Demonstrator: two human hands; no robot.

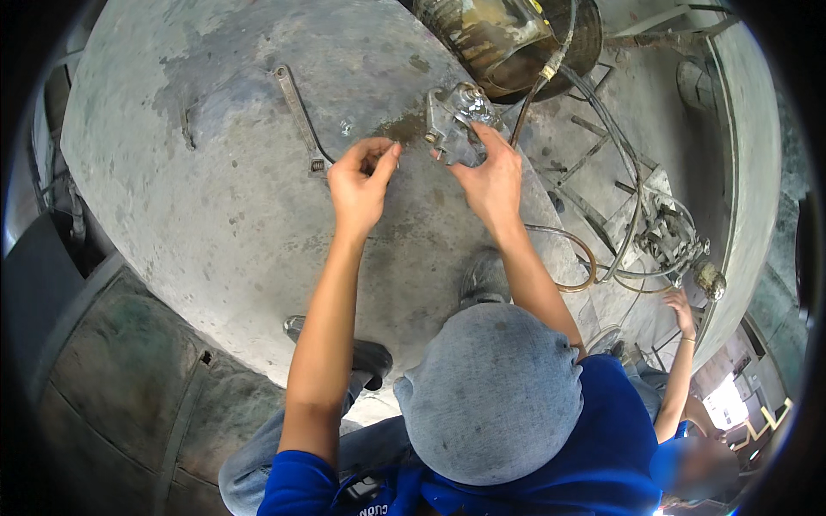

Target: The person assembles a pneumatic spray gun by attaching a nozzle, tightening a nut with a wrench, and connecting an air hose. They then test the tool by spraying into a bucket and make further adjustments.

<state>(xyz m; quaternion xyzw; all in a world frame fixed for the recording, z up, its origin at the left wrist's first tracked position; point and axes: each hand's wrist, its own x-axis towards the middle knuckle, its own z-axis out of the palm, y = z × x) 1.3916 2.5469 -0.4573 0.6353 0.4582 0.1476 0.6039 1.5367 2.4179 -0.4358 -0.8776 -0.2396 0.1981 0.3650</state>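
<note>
My right hand (495, 176) grips the near side of a shiny silver metal part (456, 129) with fittings, thumb and fingers on its edge. The part rests on the grey, stained surface (232, 224), close to a damp brown patch. To its left, my left hand (363, 182) is raised with thumb and fingertips pinched together; what sits between them is too small to make out. An adjustable wrench (297, 112) lies left of that hand, its jaw end near my knuckles.
A stained drum (589, 43) stands at the far right, with hoses (624, 142) running down past it. A metal assembly (671, 236) lies at right, near a co-worker's hand (680, 311). A small metal piece (187, 129) lies at left. My denim-covered knee (490, 396) rises between my arms.
</note>
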